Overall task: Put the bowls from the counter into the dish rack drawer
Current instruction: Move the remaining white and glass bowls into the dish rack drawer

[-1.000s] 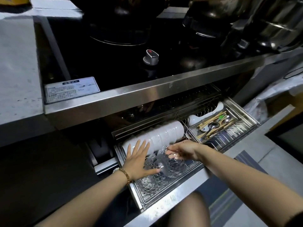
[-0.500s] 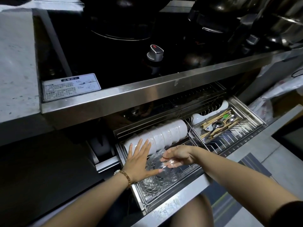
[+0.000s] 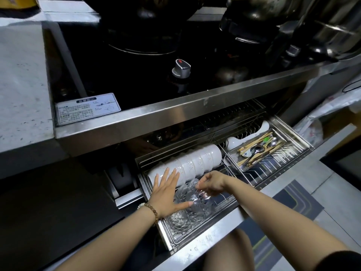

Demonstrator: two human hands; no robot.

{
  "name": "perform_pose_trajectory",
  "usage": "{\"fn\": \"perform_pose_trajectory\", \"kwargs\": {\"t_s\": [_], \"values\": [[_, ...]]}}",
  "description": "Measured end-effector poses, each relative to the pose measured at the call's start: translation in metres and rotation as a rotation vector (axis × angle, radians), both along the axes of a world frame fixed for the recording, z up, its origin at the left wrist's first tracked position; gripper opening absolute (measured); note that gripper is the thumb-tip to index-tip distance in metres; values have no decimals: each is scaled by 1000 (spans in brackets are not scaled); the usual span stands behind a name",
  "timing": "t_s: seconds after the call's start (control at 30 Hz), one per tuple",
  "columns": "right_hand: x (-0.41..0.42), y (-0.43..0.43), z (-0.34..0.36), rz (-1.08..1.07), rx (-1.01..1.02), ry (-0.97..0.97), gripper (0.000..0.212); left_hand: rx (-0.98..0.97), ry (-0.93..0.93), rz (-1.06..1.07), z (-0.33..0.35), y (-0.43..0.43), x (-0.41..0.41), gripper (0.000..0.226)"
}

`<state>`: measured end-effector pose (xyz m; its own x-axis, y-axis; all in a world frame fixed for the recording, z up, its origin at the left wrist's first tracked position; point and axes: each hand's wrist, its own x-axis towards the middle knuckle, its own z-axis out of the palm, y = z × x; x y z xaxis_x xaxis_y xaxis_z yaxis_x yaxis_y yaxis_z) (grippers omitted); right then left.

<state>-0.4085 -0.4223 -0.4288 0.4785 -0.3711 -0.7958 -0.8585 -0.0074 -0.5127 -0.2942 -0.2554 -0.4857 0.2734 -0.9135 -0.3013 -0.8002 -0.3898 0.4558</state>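
The clear faceted glass bowl (image 3: 197, 201) is pinched at its rim by the right hand (image 3: 212, 184) and stood on edge in the stainless steel dish rack drawer (image 3: 205, 242). The left hand (image 3: 166, 194) is spread flat against it, beside a row of white ceramic bowls (image 3: 195, 163)

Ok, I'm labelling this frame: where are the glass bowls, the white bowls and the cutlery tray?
glass bowls (image 3: 180, 221): head view, nearest bowl's wall.
white bowls (image 3: 197, 163): head view, side of a middle bowl.
cutlery tray (image 3: 233, 160): head view, its left mesh wall.
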Motion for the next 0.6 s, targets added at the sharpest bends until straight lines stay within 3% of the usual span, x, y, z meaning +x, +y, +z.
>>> {"fn": "perform_pose_trajectory", "kwargs": {"t_s": [0.3, 0.6], "values": [[-29, -1, 77, -11, -272, -207, 41, -72, 132, 69, 71, -4, 3, 85], [-50, 27, 204, -49, -640, -546, 51, -486, 77, -24, 208, 3, 4, 59]]}}
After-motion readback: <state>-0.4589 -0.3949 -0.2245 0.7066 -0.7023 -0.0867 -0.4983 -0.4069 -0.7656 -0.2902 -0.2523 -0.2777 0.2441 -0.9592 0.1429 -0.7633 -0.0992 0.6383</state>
